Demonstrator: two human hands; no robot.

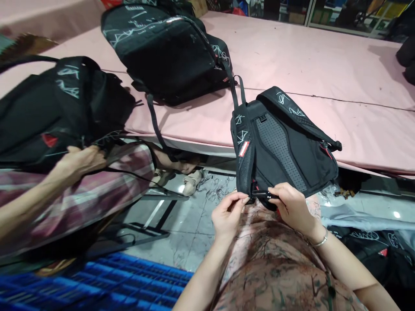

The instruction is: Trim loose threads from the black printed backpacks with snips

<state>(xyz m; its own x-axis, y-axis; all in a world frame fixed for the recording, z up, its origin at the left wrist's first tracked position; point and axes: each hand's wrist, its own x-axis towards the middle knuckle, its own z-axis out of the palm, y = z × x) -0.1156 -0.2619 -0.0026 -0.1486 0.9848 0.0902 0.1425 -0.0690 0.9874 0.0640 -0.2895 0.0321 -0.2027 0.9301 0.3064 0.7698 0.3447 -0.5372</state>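
A black backpack lies with its padded back panel up, partly on the pink table edge and partly over my lap. My left hand is closed in a pinch at the lower end of its left shoulder strap, which carries a small red label. My right hand grips small black thread snips, their tip pointing left toward the pinched strap end. Whether a loose thread is between my left fingertips is too small to tell.
Another black backpack stands on the pink table. At left, a co-worker's hand works on a black bag. A blue plastic crate is at lower left. More black bags lie at right; thread scraps litter the floor.
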